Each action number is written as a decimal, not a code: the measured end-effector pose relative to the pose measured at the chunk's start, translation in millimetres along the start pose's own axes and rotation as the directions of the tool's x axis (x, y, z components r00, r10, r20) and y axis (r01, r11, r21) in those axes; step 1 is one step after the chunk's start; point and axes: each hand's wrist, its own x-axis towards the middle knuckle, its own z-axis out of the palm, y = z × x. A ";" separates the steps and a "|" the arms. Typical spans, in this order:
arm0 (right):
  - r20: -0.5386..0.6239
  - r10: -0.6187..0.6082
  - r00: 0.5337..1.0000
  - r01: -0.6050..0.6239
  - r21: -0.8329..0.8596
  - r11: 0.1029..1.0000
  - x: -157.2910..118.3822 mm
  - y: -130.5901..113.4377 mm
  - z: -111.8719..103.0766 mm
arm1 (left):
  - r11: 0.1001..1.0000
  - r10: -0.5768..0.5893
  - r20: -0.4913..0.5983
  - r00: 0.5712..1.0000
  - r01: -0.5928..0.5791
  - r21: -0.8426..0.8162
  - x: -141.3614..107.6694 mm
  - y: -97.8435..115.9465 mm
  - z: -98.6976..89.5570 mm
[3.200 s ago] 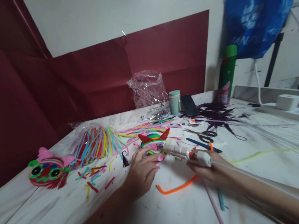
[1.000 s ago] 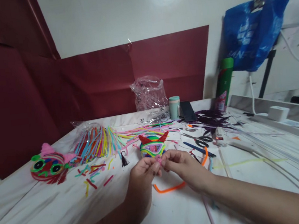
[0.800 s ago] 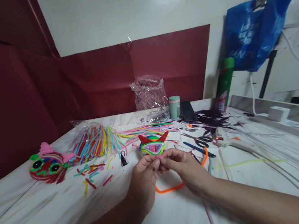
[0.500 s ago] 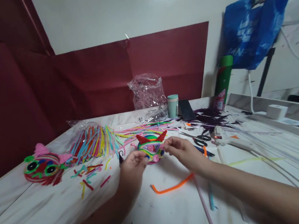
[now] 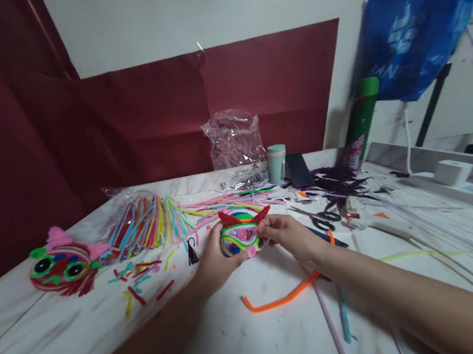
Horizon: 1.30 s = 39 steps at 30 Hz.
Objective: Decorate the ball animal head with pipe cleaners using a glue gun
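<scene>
A small round figure (image 5: 243, 232) wound in multicoloured pipe cleaners, with two red pointed ears on top, is between my hands at the middle of the table. My left hand (image 5: 216, 260) wraps round its left side and lower edge. The fingers of my right hand (image 5: 284, 233) are pinched together at its right front, against the pink part of its face. Below my right wrist lies a bent orange pipe cleaner (image 5: 278, 301) on the table.
At the left sits a finished-looking pink and red figure (image 5: 62, 267). Bundled pipe cleaners (image 5: 143, 226) and cut scraps (image 5: 139, 278) lie nearer the middle. To the right are black scissors (image 5: 323, 219), a glue gun (image 5: 367, 221), a cup (image 5: 277, 163) and a phone (image 5: 298, 169).
My left hand has closed round the side of the figure, where before its fingertips were at the edge. My right fingers have moved in over the figure's face. The view has shifted slightly.
</scene>
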 end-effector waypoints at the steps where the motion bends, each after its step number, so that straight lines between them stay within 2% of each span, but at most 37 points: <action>1: -0.014 0.016 1.000 -0.016 0.037 0.999 -0.3 1.2 0.4 | 1.000 0.004 -0.013 1.000 -0.004 0.013 -0.3 -1.2 1.1; 7: -0.067 0.114 0.991 -0.101 0.172 0.980 -4.3 -1.7 2.8 | 1.000 -0.015 -0.083 0.996 0.015 -0.010 -1.2 -5.7 3.7; 12: -0.069 0.107 0.992 -0.092 0.192 0.977 -9.1 0.8 6.5 | 0.999 -0.021 -0.102 0.995 0.016 -0.051 -3.4 -5.6 5.5; 18: -0.088 0.116 0.989 -0.094 0.220 0.971 -10.8 5.3 10.5 | 0.995 0.047 -0.153 0.987 -0.032 0.097 -6.8 -2.0 8.8; 22: -0.068 0.096 0.993 -0.080 0.205 0.976 -10.4 5.3 10.5 | 0.968 0.118 -0.148 0.982 -0.081 0.237 -6.0 -2.1 8.6; 25: -0.054 0.048 0.997 -0.040 0.138 0.990 -9.2 4.1 8.6 | 0.958 0.143 -0.117 0.983 -0.108 0.267 -5.0 -1.8 8.7; 30: 0.003 -0.030 1.000 0.031 -0.069 0.997 -5.8 1.6 1.3 | 0.946 0.177 -0.050 0.983 -0.156 0.286 -5.7 -3.3 10.2; 35: 0.070 -0.087 0.994 0.104 -0.300 0.948 -4.1 -3.0 -5.8 | 0.918 0.222 -0.034 0.975 -0.197 0.344 -6.0 -6.2 10.9; 39: 0.089 -0.105 0.990 0.132 -0.398 0.908 -4.9 -5.8 -8.3 | 0.911 0.211 -0.017 0.977 -0.190 0.365 -5.9 -6.3 10.3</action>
